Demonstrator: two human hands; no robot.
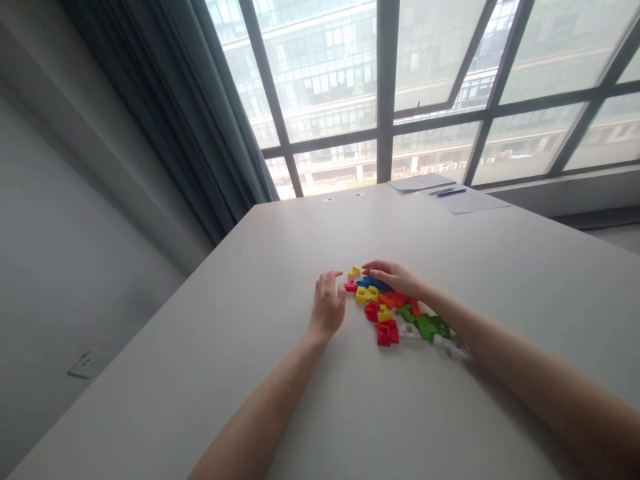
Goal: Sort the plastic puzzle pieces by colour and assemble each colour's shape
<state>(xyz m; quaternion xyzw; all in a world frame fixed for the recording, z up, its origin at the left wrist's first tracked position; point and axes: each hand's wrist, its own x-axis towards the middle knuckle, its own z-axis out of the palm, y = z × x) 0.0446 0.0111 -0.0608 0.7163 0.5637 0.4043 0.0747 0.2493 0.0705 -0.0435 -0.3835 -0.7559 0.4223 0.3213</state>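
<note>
Several small plastic building blocks lie in a loose pile on the white table (280,280). Red blocks (387,333), yellow blocks (367,294), orange blocks (393,299), green blocks (427,325) and white blocks (409,331) make up its near part. My left hand (329,303) rests at the pile's left edge, fingers curved and apart, close to a pinkish-red block (351,285). Over the far side reaches my right hand (393,277), its fingers stretched out above blue blocks (374,283) and near a small yellow block (355,271). My right hand and forearm hide part of the pile.
Papers (423,183) and a dark pen (451,193) lie at the table's far right. Two round cable-hole covers (327,200) sit near the far edge. Beyond stand a large window (320,80) and a dark curtain (200,120); a wall socket (87,365) is at left.
</note>
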